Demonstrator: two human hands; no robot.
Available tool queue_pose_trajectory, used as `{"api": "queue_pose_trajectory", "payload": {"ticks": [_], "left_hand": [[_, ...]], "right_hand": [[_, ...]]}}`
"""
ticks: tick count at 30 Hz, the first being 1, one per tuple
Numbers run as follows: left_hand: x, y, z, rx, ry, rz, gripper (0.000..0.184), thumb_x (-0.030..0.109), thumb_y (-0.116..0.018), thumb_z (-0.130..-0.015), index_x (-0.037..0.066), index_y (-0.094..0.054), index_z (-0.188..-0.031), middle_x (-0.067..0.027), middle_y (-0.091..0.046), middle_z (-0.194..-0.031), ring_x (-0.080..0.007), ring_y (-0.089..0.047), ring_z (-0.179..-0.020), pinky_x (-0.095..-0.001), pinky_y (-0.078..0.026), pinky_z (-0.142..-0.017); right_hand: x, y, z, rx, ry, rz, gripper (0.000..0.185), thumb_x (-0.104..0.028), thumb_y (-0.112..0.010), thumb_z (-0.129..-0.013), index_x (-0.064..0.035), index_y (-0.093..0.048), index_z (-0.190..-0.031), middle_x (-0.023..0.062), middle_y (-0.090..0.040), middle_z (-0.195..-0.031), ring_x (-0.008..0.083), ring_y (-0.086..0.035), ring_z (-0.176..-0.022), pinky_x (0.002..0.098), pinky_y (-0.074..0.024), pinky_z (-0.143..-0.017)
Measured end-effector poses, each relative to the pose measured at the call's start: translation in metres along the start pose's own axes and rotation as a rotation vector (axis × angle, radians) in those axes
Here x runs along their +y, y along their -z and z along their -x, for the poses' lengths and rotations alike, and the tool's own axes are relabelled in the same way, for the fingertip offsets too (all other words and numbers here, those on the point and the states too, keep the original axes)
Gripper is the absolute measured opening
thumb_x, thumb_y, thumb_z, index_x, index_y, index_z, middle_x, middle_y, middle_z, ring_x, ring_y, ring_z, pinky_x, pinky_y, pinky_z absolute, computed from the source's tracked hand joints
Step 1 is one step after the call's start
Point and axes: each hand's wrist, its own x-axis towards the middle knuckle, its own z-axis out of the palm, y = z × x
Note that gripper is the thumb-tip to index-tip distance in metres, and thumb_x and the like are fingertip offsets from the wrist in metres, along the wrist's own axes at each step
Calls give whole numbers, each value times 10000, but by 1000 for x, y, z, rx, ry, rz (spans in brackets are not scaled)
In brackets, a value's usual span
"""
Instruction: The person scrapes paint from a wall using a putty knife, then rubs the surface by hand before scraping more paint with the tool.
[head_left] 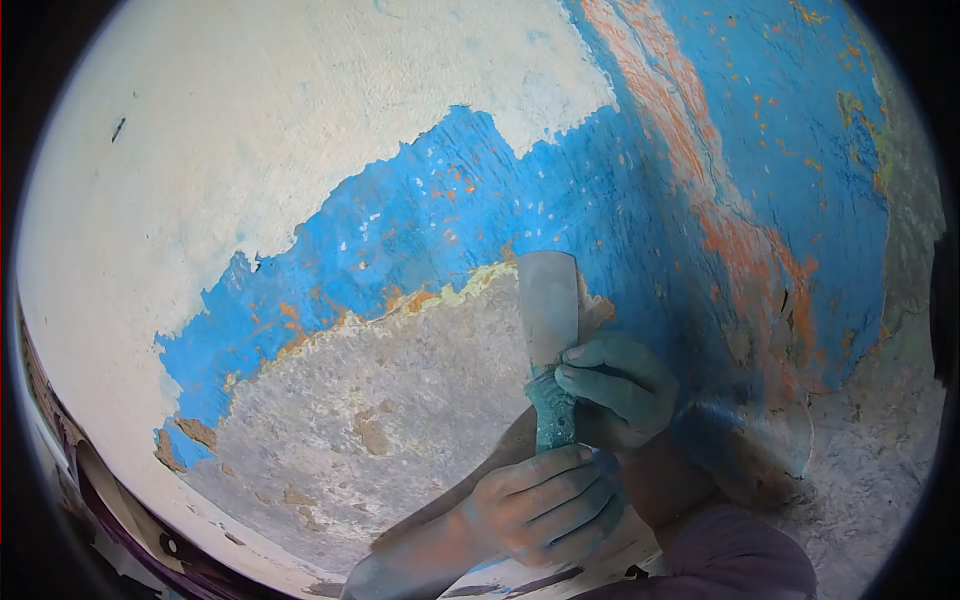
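Observation:
A scraper with a flat metal blade point(549, 305) and a worn green handle point(554, 415) stands upright in front of the wall, blade up. My left hand point(548, 505) is wrapped round the lower end of the handle. Just below the blade, my right hand point(620, 385) pinches the top of the handle from the right side, thumb and finger closed. Behind the blade lies the border between blue paint point(400, 235) and bare grey plaster point(360, 430). Whether the blade touches the wall I cannot tell.
Off-white paint point(250, 120) covers the upper left wall, its lower edge ragged over the blue. An orange-streaked ridge point(725, 220) runs down the right side. Rough grey plaster point(850, 490) shows at the lower right. Dark fabric and loose items point(125, 520) lie at the lower left.

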Motion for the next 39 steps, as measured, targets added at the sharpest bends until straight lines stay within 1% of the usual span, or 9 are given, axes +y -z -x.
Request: {"api": "queue_pose_trajectory", "payload": {"ticks": [8, 12, 15, 17, 18, 20, 24, 26, 39], "left_hand": [[1, -18, 3, 151, 26, 57, 116, 117, -619, -658, 80, -654, -763, -52, -631, -762, -183, -628, -755, -334, -537, -819], [4, -23, 1, 196, 40, 93, 122, 121, -626, -642, 81, -652, -755, -50, -626, -755, -183, -623, -727, -333, -537, -798], [9, -31, -2, 285, 63, 99, 139, 136, -627, -623, 77, -649, -746, -51, -625, -755, -184, -620, -716, -334, -536, -788], [13, -37, -6, 347, 98, 117, 146, 95, -682, -589, 103, -668, -734, -27, -632, -732, -167, -615, -687, -343, -512, -770], [15, -40, -7, 354, 89, 131, 146, 95, -682, -589, 103, -668, -734, -27, -632, -732, -167, -615, -687, -343, -512, -770], [19, -48, -9, 423, 89, 92, 171, 137, -603, -587, 84, -658, -741, -40, -627, -705, -190, -630, -668, -351, -549, -737], [36, -62, -5, 482, 136, 153, 203, 152, -609, -556, 85, -661, -741, -34, -622, -679, -194, -631, -646, -358, -549, -699], [38, -69, -5, 473, 221, 39, 229, 178, -623, -527, 78, -657, -730, -49, -620, -676, -196, -626, -636, -358, -541, -681], [38, -61, -24, 581, 185, 194, 273, 148, -613, -550, 65, -672, -803, -70, -616, -716, -212, -614, -641, -364, -520, -674]], "right_hand": [[-14, 0, 11, 146, -237, -104, 259, 78, -685, -685, -48, -644, -907, 85, -593, -894, 115, -580, -667, 221, -453, -538], [-19, 10, 14, 29, -344, -159, 255, 87, -633, -739, -34, -620, -963, 78, -572, -901, 86, -564, -686, 203, -421, -527], [-34, 21, 11, -35, -722, -572, 237, 18, -578, -824, -12, -572, -1059, 69, -557, -930, 76, -552, -759, 221, -435, -588], [-43, 23, 10, 60, -1119, -1120, 225, -81, -478, -928, -2, -525, -1133, 59, -558, -928, 67, -525, -813, 247, -446, -677], [-43, 26, 10, 69, -1115, -1103, 225, -81, -478, -928, -2, -525, -1133, 59, -558, -928, 67, -525, -813, 247, -446, -677], [-41, 33, 12, -42, -1536, -1376, 309, -215, -426, -970, 49, -545, -1080, 151, -616, -902, 152, -601, -755, 260, -495, -670], [-54, 46, -13, -238, -1462, -1192, 345, -259, -415, -980, 38, -550, -1093, 144, -619, -888, 155, -602, -746, 257, -496, -659], [-56, 48, -18, -335, -1411, -1053, 286, -246, -418, -996, -13, -556, -1090, 33, -571, -873, 78, -519, -800, 236, -445, -696], [-51, 30, -47, -233, -1514, -915, 251, -254, -494, -950, -33, -591, -1020, 25, -572, -753, 95, -528, -644, 227, -440, -576]]}}
